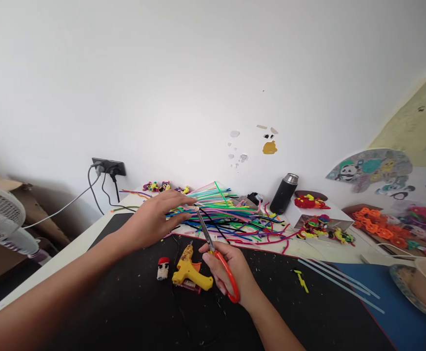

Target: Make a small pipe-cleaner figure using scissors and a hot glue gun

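Observation:
My right hand (229,270) is closed round the red handles of a pair of scissors (206,234), whose blades point up and away over the pile of coloured pipe cleaners (234,219). Left of the blades, my left hand (157,217) reaches over the pile with its fingers apart from the thumb; a small pale bit at the blade tips lies close to its fingers, and I cannot make out whether they hold it. A yellow glue gun (191,273) lies on the black mat (125,312) below my hands, with a small red-capped figure (163,269) beside it.
A black flask (285,193) stands behind the pile, near a white box (318,207) with colourful pipe-cleaner pieces. Pale blue strips (340,280) and a yellow piece (301,282) lie at the right. A fan (0,214) is on the left.

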`<state>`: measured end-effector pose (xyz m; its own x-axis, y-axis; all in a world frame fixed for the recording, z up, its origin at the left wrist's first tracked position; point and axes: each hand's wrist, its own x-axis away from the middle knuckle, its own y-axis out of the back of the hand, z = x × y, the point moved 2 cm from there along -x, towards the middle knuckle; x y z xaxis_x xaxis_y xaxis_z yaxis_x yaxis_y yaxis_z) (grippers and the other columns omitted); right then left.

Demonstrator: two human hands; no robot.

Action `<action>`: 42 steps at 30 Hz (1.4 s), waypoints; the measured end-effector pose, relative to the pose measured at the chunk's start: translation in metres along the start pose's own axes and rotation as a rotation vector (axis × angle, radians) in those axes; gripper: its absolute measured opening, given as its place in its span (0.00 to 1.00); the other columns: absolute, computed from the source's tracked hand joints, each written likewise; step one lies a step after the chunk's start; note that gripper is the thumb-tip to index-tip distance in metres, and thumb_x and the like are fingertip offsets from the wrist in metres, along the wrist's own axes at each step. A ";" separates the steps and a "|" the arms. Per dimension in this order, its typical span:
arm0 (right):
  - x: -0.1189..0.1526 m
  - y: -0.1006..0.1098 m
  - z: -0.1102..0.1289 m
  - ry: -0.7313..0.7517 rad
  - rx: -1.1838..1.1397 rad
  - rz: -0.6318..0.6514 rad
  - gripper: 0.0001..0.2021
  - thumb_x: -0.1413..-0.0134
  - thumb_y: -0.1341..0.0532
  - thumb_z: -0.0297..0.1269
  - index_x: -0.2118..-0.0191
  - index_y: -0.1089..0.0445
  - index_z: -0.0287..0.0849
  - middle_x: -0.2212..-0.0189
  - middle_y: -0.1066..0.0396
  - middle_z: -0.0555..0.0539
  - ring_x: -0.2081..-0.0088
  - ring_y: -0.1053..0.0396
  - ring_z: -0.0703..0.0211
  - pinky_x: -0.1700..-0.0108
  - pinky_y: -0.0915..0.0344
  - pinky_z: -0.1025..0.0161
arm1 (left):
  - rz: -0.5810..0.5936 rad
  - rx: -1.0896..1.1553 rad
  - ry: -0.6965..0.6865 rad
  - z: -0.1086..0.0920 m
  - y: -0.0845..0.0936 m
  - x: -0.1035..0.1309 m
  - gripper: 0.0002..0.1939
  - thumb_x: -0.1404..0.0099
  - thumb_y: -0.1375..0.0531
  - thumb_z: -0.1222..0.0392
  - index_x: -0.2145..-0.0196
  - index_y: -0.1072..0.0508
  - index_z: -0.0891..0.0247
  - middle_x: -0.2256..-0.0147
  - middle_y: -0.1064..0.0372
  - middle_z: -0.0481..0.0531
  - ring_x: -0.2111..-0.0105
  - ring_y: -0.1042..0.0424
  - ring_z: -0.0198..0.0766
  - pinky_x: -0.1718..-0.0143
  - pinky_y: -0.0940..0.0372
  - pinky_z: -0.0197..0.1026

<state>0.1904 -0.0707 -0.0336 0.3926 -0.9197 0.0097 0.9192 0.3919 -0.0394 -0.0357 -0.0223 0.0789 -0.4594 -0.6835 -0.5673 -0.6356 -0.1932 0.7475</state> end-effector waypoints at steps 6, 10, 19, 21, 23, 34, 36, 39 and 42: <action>0.004 -0.004 0.003 -0.015 -0.003 0.034 0.27 0.43 0.29 0.61 0.55 0.27 0.39 0.87 0.43 0.62 0.89 0.48 0.72 0.87 0.52 0.73 | 0.188 0.098 0.154 0.009 0.001 -0.010 0.19 0.27 0.42 0.44 0.58 0.16 0.58 0.62 0.15 0.52 0.62 0.19 0.44 0.58 0.28 0.41; 0.003 -0.004 0.002 -0.038 -0.010 0.036 0.28 0.44 0.29 0.61 0.54 0.26 0.39 0.87 0.42 0.62 0.89 0.48 0.71 0.87 0.51 0.73 | 0.281 0.189 0.202 0.015 0.004 -0.026 0.20 0.28 0.40 0.42 0.60 0.16 0.59 0.64 0.16 0.50 0.64 0.20 0.42 0.62 0.30 0.39; 0.002 0.000 0.007 -0.018 -0.069 -0.034 0.33 0.46 0.31 0.67 0.53 0.28 0.38 0.87 0.41 0.62 0.90 0.49 0.72 0.88 0.52 0.73 | 0.157 -0.003 -0.108 -0.002 0.009 -0.043 0.14 0.24 0.42 0.53 0.60 0.16 0.57 0.63 0.17 0.51 0.63 0.21 0.40 0.61 0.33 0.40; 0.003 -0.002 0.009 -0.010 -0.091 -0.032 0.32 0.46 0.30 0.66 0.54 0.28 0.39 0.87 0.42 0.62 0.90 0.49 0.72 0.87 0.52 0.73 | 0.081 -0.004 -0.112 -0.002 0.009 -0.032 0.14 0.24 0.41 0.53 0.59 0.17 0.58 0.64 0.18 0.51 0.65 0.22 0.39 0.62 0.33 0.39; 0.004 -0.004 0.010 -0.009 -0.109 -0.024 0.31 0.47 0.29 0.65 0.55 0.28 0.39 0.87 0.42 0.62 0.90 0.50 0.72 0.88 0.52 0.73 | -0.002 -0.009 -0.134 -0.001 0.008 -0.018 0.13 0.23 0.40 0.53 0.59 0.17 0.59 0.64 0.17 0.51 0.65 0.22 0.39 0.60 0.33 0.39; 0.005 -0.006 0.010 -0.040 -0.097 0.017 0.33 0.48 0.29 0.66 0.54 0.26 0.38 0.87 0.41 0.62 0.90 0.50 0.72 0.87 0.52 0.73 | -0.011 -0.039 -0.016 0.020 -0.001 0.002 0.14 0.24 0.40 0.51 0.61 0.18 0.59 0.65 0.17 0.50 0.65 0.22 0.40 0.62 0.32 0.39; 0.005 -0.004 0.010 -0.031 -0.095 0.016 0.32 0.48 0.29 0.66 0.55 0.27 0.39 0.87 0.42 0.62 0.90 0.51 0.72 0.88 0.53 0.72 | 0.017 -0.037 -0.033 0.018 0.000 0.001 0.15 0.24 0.41 0.49 0.60 0.18 0.59 0.62 0.17 0.51 0.62 0.21 0.42 0.58 0.31 0.41; 0.005 -0.002 0.009 -0.020 -0.077 0.003 0.31 0.47 0.30 0.66 0.56 0.27 0.39 0.87 0.43 0.62 0.90 0.51 0.72 0.87 0.53 0.72 | 0.039 -0.026 -0.024 0.011 0.003 0.001 0.17 0.24 0.41 0.45 0.55 0.17 0.57 0.58 0.16 0.52 0.57 0.20 0.44 0.52 0.30 0.44; 0.004 -0.002 0.005 -0.032 -0.059 0.010 0.31 0.47 0.30 0.65 0.54 0.26 0.39 0.87 0.43 0.62 0.90 0.51 0.72 0.88 0.53 0.72 | 0.068 -0.024 0.004 0.007 0.003 -0.002 0.17 0.25 0.41 0.44 0.56 0.17 0.57 0.58 0.16 0.53 0.57 0.21 0.45 0.51 0.30 0.44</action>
<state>0.1901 -0.0752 -0.0282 0.4035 -0.9141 0.0409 0.9120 0.3982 -0.0987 -0.0416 -0.0166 0.0799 -0.4980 -0.6987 -0.5137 -0.5881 -0.1632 0.7921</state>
